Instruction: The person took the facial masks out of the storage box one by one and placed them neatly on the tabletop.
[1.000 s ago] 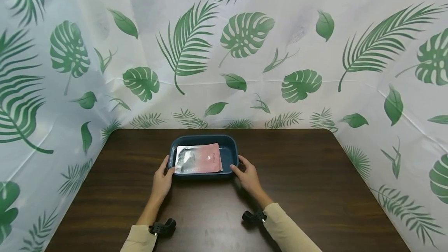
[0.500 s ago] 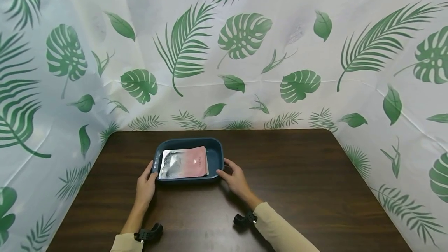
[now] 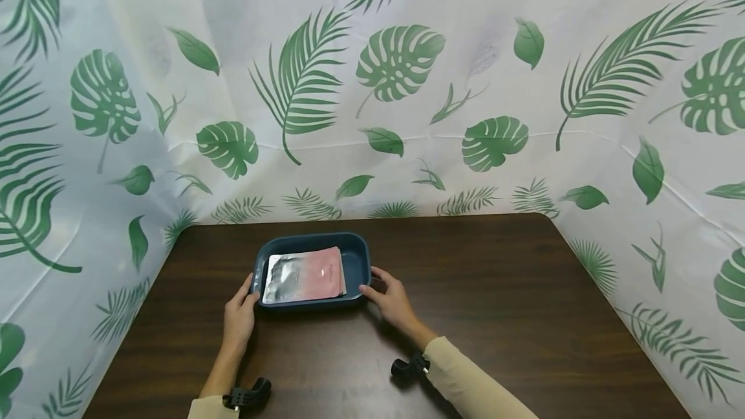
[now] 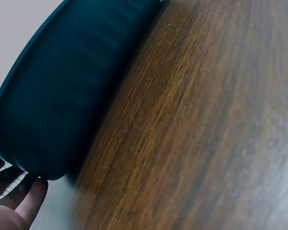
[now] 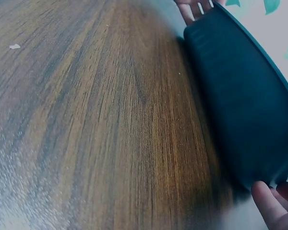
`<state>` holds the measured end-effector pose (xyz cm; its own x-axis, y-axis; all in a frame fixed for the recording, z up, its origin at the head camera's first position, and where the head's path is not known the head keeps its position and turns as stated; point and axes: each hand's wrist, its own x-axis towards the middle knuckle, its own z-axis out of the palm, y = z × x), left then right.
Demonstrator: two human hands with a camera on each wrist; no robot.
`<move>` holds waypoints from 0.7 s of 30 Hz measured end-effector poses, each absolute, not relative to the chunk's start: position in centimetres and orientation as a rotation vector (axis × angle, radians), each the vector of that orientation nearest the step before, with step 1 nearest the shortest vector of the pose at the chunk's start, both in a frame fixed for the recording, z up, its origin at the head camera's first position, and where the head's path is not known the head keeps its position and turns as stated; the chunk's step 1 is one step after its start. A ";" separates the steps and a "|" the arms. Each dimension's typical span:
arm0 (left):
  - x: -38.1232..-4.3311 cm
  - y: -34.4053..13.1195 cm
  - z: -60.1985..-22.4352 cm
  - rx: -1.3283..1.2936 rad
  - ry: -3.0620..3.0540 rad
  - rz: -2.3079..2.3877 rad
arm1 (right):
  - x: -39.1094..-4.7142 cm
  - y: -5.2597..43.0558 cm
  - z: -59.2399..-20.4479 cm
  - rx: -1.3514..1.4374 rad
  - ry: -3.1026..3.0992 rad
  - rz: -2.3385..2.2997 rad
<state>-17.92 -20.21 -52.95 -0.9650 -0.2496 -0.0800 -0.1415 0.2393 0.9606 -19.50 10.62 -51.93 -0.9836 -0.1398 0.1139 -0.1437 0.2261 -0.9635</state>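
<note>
A dark blue rectangular tray (image 3: 355, 265) with rounded corners is toward the back of the table, left of centre. Inside it, toward the left, lie flat pink-and-silver sachets (image 3: 304, 275), at least two overlapping. My left hand (image 3: 239, 319) grips the tray's left end, thumb at the near corner and fingers along the side. At the opposite end, my right hand (image 3: 393, 302) holds the right side between thumb and fingers. Both wrist views show the tray's ribbed outer wall (image 4: 72, 91) close to the wood; whether its base touches the table cannot be told.
The dark brown wooden table (image 3: 495, 302) extends to the right and in front of the tray. A white cloth backdrop with green leaves (image 3: 407, 63) hangs behind and along both sides. A small pale fleck (image 5: 15, 46) shows on the wood.
Both hands have moved the tray left and a little nearer, with the sachets inside. Most of this came in the first half second; since then it has hardly shifted.
</note>
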 end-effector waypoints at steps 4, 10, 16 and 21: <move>-18.0 -20.1 -53.1 0.405 -2.370 -1.862 | -20.2 10.9 -53.5 0.275 -2.467 1.897; -18.0 -20.0 -53.1 0.412 -2.336 -1.884 | -20.5 11.4 -53.4 0.274 -2.490 1.896; -18.0 -19.8 -53.2 0.427 -2.326 -1.864 | -20.9 12.1 -52.3 0.258 -2.549 1.800; -17.9 -19.8 -53.1 0.438 -2.299 -1.866 | -21.3 12.6 -51.5 0.258 -2.575 1.716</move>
<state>-17.88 -19.76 -53.14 -0.9465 -0.3155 -0.0685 -0.1319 0.1843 0.9740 -21.28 12.63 -51.46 -0.9855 -0.1174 0.1221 -0.1579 0.3759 -0.9131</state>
